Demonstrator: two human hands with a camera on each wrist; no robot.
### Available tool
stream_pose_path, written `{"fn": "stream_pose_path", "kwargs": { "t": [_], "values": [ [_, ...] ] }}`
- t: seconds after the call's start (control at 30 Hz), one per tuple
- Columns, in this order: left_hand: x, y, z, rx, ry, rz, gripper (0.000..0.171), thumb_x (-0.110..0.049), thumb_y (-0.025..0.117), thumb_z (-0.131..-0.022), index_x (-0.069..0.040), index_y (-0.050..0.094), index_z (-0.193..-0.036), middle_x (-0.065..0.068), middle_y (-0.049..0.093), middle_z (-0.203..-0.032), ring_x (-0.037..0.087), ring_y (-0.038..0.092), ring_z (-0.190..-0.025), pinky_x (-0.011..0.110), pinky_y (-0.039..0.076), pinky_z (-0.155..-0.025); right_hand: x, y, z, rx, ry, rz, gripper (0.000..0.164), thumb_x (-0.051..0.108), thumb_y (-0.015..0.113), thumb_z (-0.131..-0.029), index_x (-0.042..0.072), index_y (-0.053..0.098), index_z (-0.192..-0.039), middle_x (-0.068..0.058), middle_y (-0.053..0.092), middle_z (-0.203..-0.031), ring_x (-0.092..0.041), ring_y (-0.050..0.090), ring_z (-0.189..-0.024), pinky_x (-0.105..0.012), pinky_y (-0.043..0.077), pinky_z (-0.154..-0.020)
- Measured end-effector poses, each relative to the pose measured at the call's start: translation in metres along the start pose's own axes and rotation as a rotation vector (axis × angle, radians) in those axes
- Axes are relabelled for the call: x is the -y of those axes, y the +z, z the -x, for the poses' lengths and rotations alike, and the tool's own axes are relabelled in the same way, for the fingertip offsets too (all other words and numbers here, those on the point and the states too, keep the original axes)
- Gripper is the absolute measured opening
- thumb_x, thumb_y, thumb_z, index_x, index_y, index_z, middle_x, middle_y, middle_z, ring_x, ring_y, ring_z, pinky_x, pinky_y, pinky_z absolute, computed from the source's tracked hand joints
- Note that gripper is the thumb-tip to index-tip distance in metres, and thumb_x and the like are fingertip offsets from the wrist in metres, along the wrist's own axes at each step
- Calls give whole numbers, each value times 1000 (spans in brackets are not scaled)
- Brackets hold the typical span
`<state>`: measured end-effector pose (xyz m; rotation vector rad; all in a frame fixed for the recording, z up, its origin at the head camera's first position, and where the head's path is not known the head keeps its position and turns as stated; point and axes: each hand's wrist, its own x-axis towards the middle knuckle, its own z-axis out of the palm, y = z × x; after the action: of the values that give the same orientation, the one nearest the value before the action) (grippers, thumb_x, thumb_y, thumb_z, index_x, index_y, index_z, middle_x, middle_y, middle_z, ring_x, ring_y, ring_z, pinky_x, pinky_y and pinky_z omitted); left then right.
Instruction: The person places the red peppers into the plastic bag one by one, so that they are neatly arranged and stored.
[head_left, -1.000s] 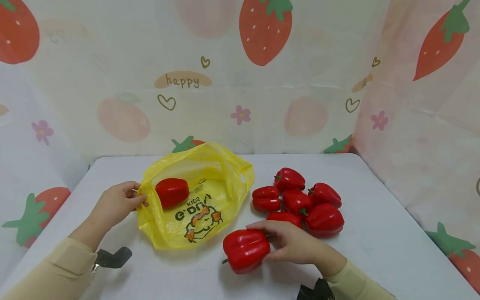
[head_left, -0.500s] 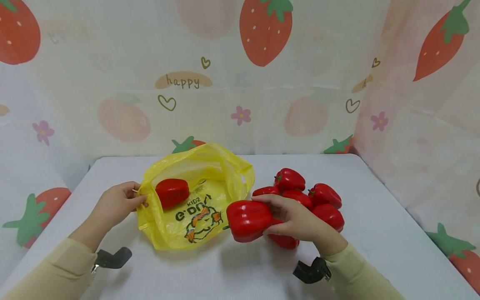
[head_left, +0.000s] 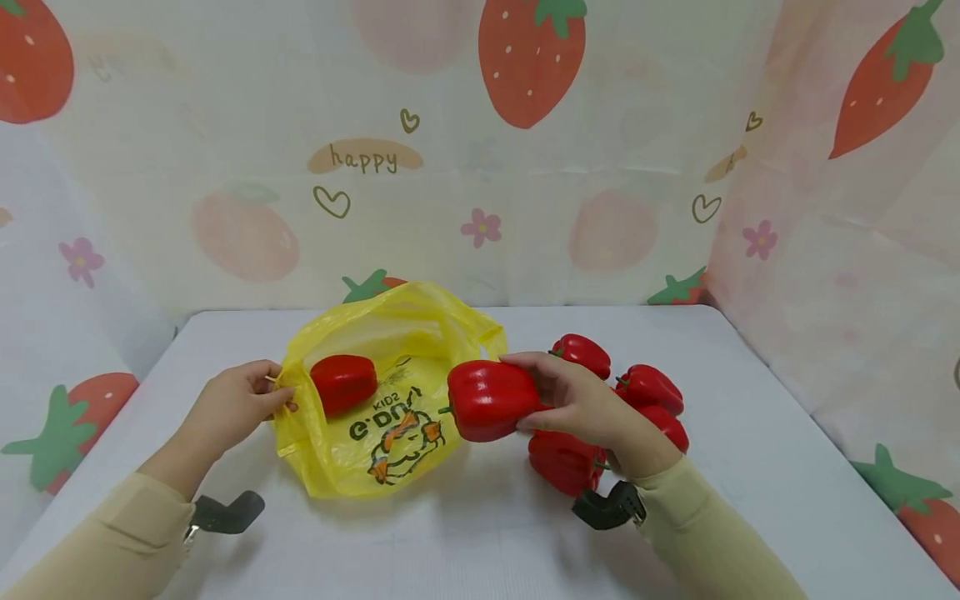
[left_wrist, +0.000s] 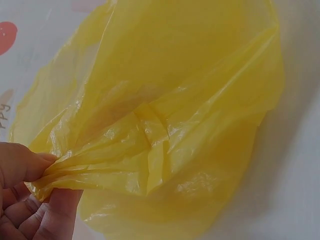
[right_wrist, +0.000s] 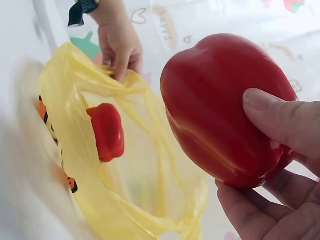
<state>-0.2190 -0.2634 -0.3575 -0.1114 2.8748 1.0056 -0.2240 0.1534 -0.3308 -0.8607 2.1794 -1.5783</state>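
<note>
A yellow plastic bag [head_left: 427, 333] lies with its mouth spread on the white table, a cartoon print on its side. My left hand [head_left: 238, 402] pinches the left edge of the mouth; in the left wrist view the film is bunched between thumb and fingers [left_wrist: 30, 165]. One red bell pepper [head_left: 345, 383] rests inside the bag. My right hand [head_left: 581, 400] grips another red bell pepper [head_left: 491, 400] by its end, raised over the table beside the bag's right side. In the right wrist view the thumb presses on this held pepper [right_wrist: 220, 105].
Several more red bell peppers [head_left: 651, 390] sit in a cluster on the right of the table [head_left: 750, 467], partly hidden behind my right hand. One pepper [head_left: 566, 462] lies nearest the front. A patterned cloth backdrop [head_left: 525, 183] stands behind the table.
My right hand has lifted the bell pepper and moved it away from me, up beside the bag's right edge. My left hand keeps its hold on the bag.
</note>
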Motion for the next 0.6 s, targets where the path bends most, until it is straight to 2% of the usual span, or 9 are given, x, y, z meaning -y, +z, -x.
{"fn": "stream_pose_path", "kwargs": {
  "t": [0.07, 0.23, 0.43, 0.6],
  "values": [
    [0, 0, 0, -1, 0, -2, 28, -26, 58, -90, -7, 54, -110, 12, 61, -96, 23, 56, -82, 40, 53, -78, 0, -2, -7, -3, -21, 3, 63, 9, 72, -77, 21, 44, -132, -5, 50, -125, -27, 48, -114, -40, 53, -79],
    [0, 0, 0, 5, -8, 4, 29, -26, 58, -90, -7, 54, -111, 11, 61, -94, 22, 56, -81, 39, 53, -77, 1, -3, -24, -56, 6, 24, 63, 9, 72, -78, 25, 44, -132, -3, 52, -123, -24, 51, -111, -38, 53, -80],
    [-1, -1, 0, 1, -12, 10, 32, -27, 58, -90, -6, 53, -114, 12, 61, -96, 23, 57, -83, 40, 53, -78, 3, 0, -45, -86, 46, 33, 64, 16, 74, -77, 29, 45, -132, 0, 54, -123, -21, 53, -109, -37, 52, -83],
    [-1, -1, -1, -1, -16, 14, 32, -26, 57, -90, -6, 53, -115, 13, 61, -98, 23, 58, -84, 40, 53, -79, 4, 5, -63, -100, 47, 39, 63, 20, 75, -75, 31, 46, -130, 2, 55, -122, -20, 55, -108, -36, 51, -84]
  ]
}}
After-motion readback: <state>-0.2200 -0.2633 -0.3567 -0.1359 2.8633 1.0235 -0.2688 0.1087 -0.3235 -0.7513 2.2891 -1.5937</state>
